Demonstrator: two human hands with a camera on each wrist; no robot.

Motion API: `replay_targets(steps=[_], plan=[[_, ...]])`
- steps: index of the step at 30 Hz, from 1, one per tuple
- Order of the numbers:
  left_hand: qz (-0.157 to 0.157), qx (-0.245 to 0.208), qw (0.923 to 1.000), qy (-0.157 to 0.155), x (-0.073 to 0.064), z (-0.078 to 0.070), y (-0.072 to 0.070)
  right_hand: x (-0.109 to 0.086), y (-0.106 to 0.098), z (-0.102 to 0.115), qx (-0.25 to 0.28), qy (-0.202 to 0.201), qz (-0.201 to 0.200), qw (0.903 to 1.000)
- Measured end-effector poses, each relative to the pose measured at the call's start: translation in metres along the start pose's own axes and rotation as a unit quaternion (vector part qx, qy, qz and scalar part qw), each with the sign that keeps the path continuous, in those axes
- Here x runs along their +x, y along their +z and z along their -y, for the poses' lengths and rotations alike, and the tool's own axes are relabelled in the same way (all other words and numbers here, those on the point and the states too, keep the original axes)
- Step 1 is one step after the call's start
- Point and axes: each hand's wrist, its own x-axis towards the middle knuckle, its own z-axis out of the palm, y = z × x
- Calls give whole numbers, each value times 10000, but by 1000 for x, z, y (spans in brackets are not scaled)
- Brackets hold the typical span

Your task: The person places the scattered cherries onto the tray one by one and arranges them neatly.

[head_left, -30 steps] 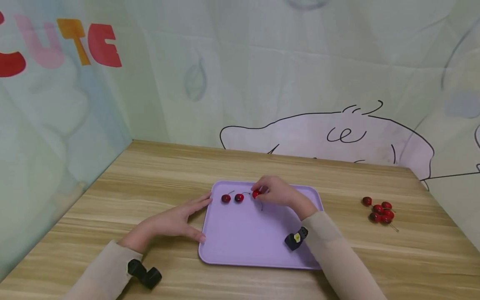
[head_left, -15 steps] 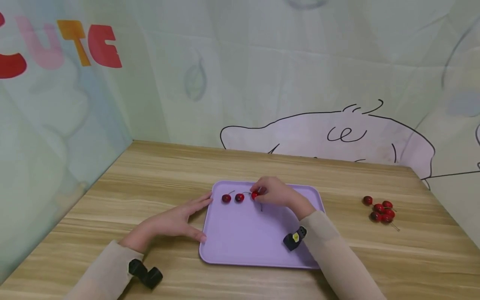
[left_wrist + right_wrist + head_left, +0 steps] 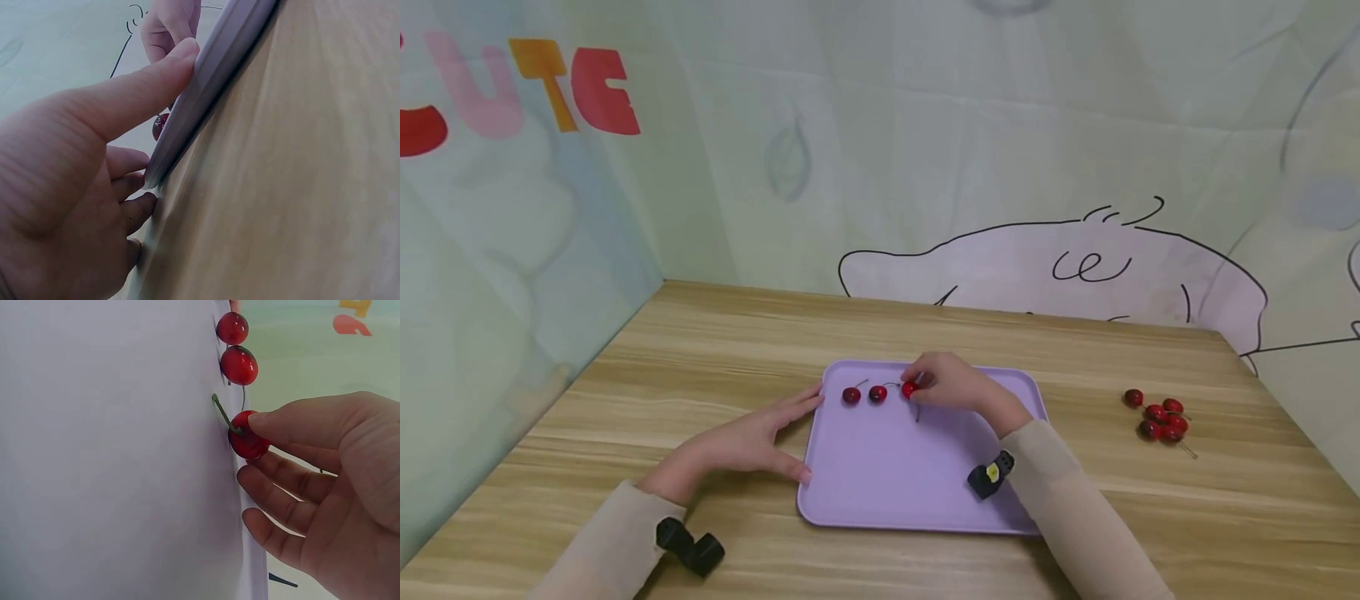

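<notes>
A purple tray [image 3: 887, 475] lies on the wooden table. Three red cherries stand in a row along its far part. My right hand [image 3: 922, 386] pinches the rightmost cherry [image 3: 910, 389] between thumb and fingers, low on the tray. The right wrist view shows the thumb on that cherry [image 3: 248, 440], its green stem [image 3: 222, 414] pointing away, and the other two cherries [image 3: 238, 365] beyond it. My left hand [image 3: 778, 435] lies flat on the table with its fingers and thumb against the tray's left rim [image 3: 212, 69]. In the left wrist view the left hand's thumb [image 3: 144, 87] presses on that rim.
A small pile of several cherries [image 3: 1159, 418] lies on the table [image 3: 700, 350] to the right of the tray. Printed cloth walls close in the table at the back and on both sides. Black wrist cameras [image 3: 688, 546] sit on both sleeves.
Almost nothing has moved. The right hand keeps its pinch on the third cherry at the same spot, and the left hand stays against the tray's rim.
</notes>
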Motion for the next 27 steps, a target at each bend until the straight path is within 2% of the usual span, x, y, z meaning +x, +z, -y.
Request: replay_targets(steps=[6,14,20,27], plan=[[41,-10,10000,-35,0,0,0,-7,-8,0,-174,54,-100,9998],[32,3,10000,-54,0,1,0,-32,-37,-15,-369,-193,-664,9969],[6,-27,10000,-21,0,2,0,-57,-64,-32,-311,59,-920,9953],[9,-4,10000,11,0,3,0,-91,-87,-56,-521,446,-1156,9909]])
